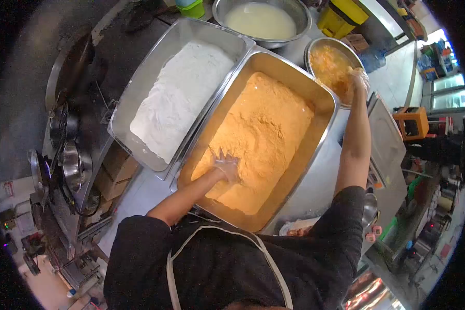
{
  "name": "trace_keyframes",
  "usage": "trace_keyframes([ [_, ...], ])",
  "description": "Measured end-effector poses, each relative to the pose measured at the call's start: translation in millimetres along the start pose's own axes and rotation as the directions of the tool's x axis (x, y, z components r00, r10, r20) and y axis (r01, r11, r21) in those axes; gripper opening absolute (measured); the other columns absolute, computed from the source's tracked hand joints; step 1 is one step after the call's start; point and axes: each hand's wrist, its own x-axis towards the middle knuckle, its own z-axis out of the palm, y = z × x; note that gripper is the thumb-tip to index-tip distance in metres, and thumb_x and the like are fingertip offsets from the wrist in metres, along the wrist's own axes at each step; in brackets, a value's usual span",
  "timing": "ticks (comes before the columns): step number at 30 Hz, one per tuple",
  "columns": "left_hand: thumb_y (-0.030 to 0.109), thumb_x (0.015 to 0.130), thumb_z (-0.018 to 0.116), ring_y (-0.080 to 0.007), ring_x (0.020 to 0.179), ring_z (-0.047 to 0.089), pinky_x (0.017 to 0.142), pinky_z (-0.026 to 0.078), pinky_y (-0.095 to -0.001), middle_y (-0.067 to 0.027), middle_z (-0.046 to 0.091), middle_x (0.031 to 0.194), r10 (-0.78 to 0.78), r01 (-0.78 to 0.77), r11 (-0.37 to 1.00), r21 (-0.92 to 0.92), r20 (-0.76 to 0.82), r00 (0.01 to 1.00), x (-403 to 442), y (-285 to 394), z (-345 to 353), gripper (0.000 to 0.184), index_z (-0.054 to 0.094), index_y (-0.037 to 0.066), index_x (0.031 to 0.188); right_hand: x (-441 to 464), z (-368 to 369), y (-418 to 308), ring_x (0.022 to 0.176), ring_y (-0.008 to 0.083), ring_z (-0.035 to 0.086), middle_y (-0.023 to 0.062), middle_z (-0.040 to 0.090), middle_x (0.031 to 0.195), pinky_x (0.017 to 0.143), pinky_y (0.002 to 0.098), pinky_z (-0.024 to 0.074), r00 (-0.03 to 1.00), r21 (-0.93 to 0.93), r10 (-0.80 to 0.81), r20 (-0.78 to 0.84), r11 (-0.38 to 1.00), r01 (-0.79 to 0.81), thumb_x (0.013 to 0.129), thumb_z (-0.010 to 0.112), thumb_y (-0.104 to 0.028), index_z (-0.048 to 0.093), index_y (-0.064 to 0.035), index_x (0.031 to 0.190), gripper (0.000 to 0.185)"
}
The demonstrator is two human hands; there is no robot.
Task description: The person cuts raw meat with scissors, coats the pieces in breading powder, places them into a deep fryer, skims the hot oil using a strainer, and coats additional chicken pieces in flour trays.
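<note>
My left hand [227, 166], in a thin clear glove, rests in a deep steel pan [323, 137] of orange breading powder [266, 119]. Its fingers are spread, with the tips partly sunk in the powder. At the upper right, my right hand [359, 78], also gloved, is at the near-right side of a round steel bowl [309, 54]. Wet orange-coated pieces [329, 63] lie in liquid in that bowl. The right fingers look curled, and what they hold is hidden. Left of the orange pan stands a second steel pan [124, 116] with white flour [178, 95].
Behind the pans is a large steel bowl [305, 23] of cloudy pale liquid. A yellow container [341, 18] stands near it. A wok [62, 72] and metal pots [75, 165] are on the left. A tray with food pieces [298, 227] sits close to my body.
</note>
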Motion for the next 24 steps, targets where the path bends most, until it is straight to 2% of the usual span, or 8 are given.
trace_keyframes([
  [5,0.076,0.065,0.047,-0.0427,0.134,0.015,0.094,-0.006,-0.075,-0.0126,0.03,0.144,0.046,-0.049,0.995,-0.088,-0.03,0.998,2.4,-3.5,11.2,0.097,0.033,0.014,0.138,1.1,-2.5,4.5,0.094,0.0337,0.061,0.0182,0.064,0.098,0.076,0.0418,0.0498,0.979,0.009,-0.15,-0.137,0.988,0.153,0.085,0.043,-0.03,0.065,-0.0058,0.092,0.033],
  [7,0.081,0.064,0.043,-0.0425,0.135,0.011,0.094,-0.01,-0.0747,-0.0101,0.027,0.147,0.046,-0.045,0.991,-0.128,0.002,0.999,-0.8,-4.1,6.8,0.101,0.031,0.017,0.14,-19.9,-23.6,-9.0,0.093,0.0341,0.062,0.0211,0.063,0.095,0.077,0.0423,0.0505,0.967,0.175,-0.201,-0.156,0.958,0.228,0.086,0.041,-0.025,0.065,-0.0044,0.091,0.032],
  [8,0.082,0.063,0.042,-0.0417,0.135,0.012,0.093,-0.01,-0.075,-0.0102,0.027,0.146,0.039,-0.038,0.995,-0.088,0.01,0.999,-1.9,-2.9,2.3,0.101,0.031,0.018,0.14,-30.8,-40.8,-24.3,0.092,0.0369,0.062,0.0209,0.064,0.095,0.077,0.0441,0.0487,0.993,-0.014,-0.115,0.04,0.993,0.115,0.082,0.047,-0.028,0.067,-0.0066,0.09,0.03],
  [11,0.078,0.064,0.046,-0.0406,0.135,0.017,0.095,-0.007,-0.0745,-0.011,0.031,0.144,0.03,-0.033,0.998,-0.059,-0.042,0.999,-22.9,6.3,-26.9,0.098,0.035,0.015,0.138,-41.1,-36.8,-9.3,0.086,0.0357,0.064,0.0198,0.065,0.09,0.075,0.0443,0.0507,0.99,-0.254,-0.111,0.084,0.959,0.129,0.085,0.044,-0.024,0.068,-0.0061,0.085,0.03],
  [15,0.075,0.065,0.05,-0.0421,0.133,0.021,0.097,-0.004,-0.0734,-0.011,0.036,0.141,-0.029,0.016,0.99,-0.143,-0.093,0.995,-25.2,7.9,-25.4,0.096,0.038,0.01,0.135,-66.5,-59.4,-15.8,0.087,0.0323,0.065,0.0163,0.066,0.091,0.075,0.0415,0.0516,0.996,-0.218,-0.055,-0.066,0.975,0.039,0.08,0.051,-0.019,0.067,-0.0059,0.08,0.021],
  [16,0.075,0.065,0.05,-0.0421,0.133,0.021,0.097,-0.004,-0.0734,-0.011,0.036,0.141,-0.02,0.007,0.991,-0.131,-0.097,0.995,-20.0,5.6,-24.0,0.096,0.038,0.01,0.135,-63.2,-48.9,-7.0,0.084,0.0317,0.065,0.0153,0.066,0.089,0.073,0.0411,0.0519,0.983,-0.325,-0.178,-0.04,0.933,0.156,0.08,0.052,-0.02,0.067,-0.0059,0.081,0.021],
  [19,0.075,0.065,0.05,-0.045,0.133,0.017,0.095,-0.004,-0.0742,-0.0115,0.036,0.141,0.066,-0.064,0.996,-0.058,0.043,0.997,-10.9,2.5,-20.2,0.097,0.037,0.009,0.135,-62.5,-35.6,4.5,0.082,0.0325,0.065,0.0162,0.066,0.087,0.07,0.042,0.0519,0.995,-0.327,-0.084,0.056,0.94,0.097,0.08,0.052,-0.023,0.067,-0.006,0.08,0.022],
  [24,0.075,0.064,0.05,-0.0452,0.128,0.025,0.091,-0.001,-0.077,-0.0141,0.039,0.138,-0.04,0.05,0.996,0.072,-0.134,0.99,-19.4,8.0,-14.3,0.096,0.039,0.01,0.133,-64.1,-67.0,-22.6,0.075,0.0281,0.066,0.0122,0.067,0.08,0.066,0.0403,0.0527,0.967,-0.227,-0.148,-0.206,0.969,0.1,0.081,0.052,-0.017,0.065,-0.0067,0.074,0.019],
])
